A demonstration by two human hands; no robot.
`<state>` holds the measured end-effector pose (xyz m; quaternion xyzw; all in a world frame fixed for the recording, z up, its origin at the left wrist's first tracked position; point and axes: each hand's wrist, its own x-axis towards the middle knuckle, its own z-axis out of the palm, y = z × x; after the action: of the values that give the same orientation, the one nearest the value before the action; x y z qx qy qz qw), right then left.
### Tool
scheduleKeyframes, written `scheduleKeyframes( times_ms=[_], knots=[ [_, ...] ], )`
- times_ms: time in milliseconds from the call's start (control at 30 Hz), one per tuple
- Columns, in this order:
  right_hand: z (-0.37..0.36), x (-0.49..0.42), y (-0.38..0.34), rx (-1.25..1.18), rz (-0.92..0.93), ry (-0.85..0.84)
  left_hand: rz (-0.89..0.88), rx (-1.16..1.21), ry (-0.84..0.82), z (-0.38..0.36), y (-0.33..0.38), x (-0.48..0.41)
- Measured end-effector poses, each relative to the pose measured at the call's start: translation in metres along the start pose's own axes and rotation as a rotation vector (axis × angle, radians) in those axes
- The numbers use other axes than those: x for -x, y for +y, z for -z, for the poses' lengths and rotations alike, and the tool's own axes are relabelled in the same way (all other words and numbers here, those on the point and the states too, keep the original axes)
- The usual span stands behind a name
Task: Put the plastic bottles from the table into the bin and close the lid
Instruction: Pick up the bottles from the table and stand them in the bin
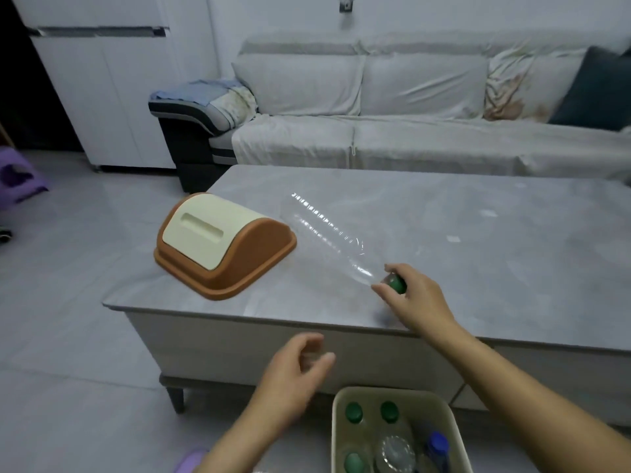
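A clear plastic bottle [327, 233] with a green cap lies on its side on the grey table [478, 240]. My right hand [415, 298] grips it at the capped neck, near the table's front edge. My left hand [293, 373] hovers below the table edge, left of the bin, fingers loosely curled and blurred, with nothing seen in it. The beige bin [341, 425] stands on the floor at the bottom of the view, holding several bottles with green and blue caps. Its brown lid [239, 264] with a cream flap rests on the table's left end.
A covered grey sofa [409, 124] runs behind the table, with a dark cushion [597, 90] at its right. A white cabinet [112, 97] stands at the back left. A purple stool [20, 179] sits on the tiled floor at far left.
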<state>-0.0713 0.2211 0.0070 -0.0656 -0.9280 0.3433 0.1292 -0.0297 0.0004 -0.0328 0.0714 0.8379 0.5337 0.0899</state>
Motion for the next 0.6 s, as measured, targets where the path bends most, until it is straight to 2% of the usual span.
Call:
scheduleKeyframes(
  times_ms=[100,167,233,333,500,600],
  knots=[
    [0.024,0.067,0.010,-0.183,0.081,-0.156,0.013,0.369,0.119,0.019,0.044,-0.002],
    [0.033,0.105,0.022,-0.271,0.083,-0.276,-0.043,0.524,0.162,0.024,0.065,0.002],
    [0.034,0.132,0.038,-0.319,0.048,-0.347,-0.115,0.555,0.138,0.015,0.076,0.017],
    [0.028,0.156,0.059,-0.358,-0.044,-0.472,-0.151,0.443,0.048,-0.005,0.080,0.039],
    [0.007,0.162,0.083,0.269,-0.065,-0.603,-0.196,0.120,0.063,-0.020,0.065,0.047],
    [-0.018,0.163,0.099,0.458,-0.101,-0.692,-0.167,-0.044,0.026,-0.027,0.042,0.041]
  ],
)
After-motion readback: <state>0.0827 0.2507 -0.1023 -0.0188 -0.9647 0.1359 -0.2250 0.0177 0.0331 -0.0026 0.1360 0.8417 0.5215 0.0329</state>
